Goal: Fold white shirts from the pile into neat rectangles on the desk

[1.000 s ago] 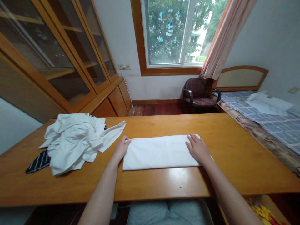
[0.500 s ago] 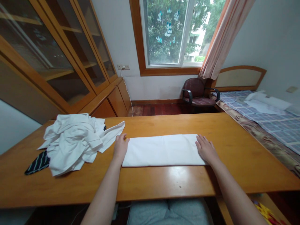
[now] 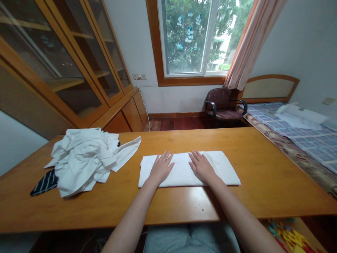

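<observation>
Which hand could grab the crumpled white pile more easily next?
Probably the left hand: it rests on the folded white cloth, on the side nearer the crumpled white pile. The right hand lies farther away.

Bare hands, two: left hand [image 3: 161, 170], right hand [image 3: 202, 168]. Under both, one flat, folded, rectangular white cloth [image 3: 181, 173]. Beneath that, one long yellow-brown wooden table [image 3: 189, 140]. Left of the grip: one rumpled white fabric heap [image 3: 81, 158], pieces uncountable; one dark, pale-striped fabric corner [image 3: 44, 183]. Beyond the grip: one pink fabric curtain [image 3: 254, 45], one maroon padded chair [image 3: 221, 99] with two black armrests [image 3: 213, 108]. Off right: one bed [image 3: 297, 137] with blue checked cover
</observation>
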Demonstrator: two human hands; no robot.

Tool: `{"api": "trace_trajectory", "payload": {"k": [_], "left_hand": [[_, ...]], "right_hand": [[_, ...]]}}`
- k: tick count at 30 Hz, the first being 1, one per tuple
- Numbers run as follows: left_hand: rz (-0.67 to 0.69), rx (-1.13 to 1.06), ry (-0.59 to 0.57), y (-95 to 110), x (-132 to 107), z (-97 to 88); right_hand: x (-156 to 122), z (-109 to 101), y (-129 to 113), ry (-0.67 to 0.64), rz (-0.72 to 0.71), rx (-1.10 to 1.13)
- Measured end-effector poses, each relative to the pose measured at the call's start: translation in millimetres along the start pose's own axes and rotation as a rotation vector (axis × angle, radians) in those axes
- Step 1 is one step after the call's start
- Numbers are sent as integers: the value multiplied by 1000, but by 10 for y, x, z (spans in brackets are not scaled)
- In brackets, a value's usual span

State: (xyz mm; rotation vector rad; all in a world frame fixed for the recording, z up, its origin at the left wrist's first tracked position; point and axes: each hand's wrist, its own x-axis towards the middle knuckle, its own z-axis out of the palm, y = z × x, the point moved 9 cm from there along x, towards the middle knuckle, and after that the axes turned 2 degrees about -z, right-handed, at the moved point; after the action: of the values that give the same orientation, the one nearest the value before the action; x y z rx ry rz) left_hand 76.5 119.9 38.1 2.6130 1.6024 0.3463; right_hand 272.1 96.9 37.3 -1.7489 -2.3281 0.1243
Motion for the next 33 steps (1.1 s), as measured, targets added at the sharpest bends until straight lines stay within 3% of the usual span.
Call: {"api": "trace_trajectory", "payload": {"k": [3, 9, 13, 20, 26, 33], "left_hand": [[-11, 18, -21, -63, 0, 71], [-74, 20, -57, -405, -17, 80], [-105, 19, -76, -575, -44, 87], [-128, 9, -77, -712, -57, 73], [-194, 35, -85, -953, -62, 30], [-284, 128, -153, -1071, -97, -64]], "right_hand": [[-30, 64, 114, 3, 71, -15], [-214, 57, 738, 12, 235, -114], [-312, 76, 985, 6, 272, -159], [-392, 59, 1140, 21, 280, -170], [-466, 33, 1270, 3, 371, -144], [-483, -88, 1224, -2, 417, -159]]}}
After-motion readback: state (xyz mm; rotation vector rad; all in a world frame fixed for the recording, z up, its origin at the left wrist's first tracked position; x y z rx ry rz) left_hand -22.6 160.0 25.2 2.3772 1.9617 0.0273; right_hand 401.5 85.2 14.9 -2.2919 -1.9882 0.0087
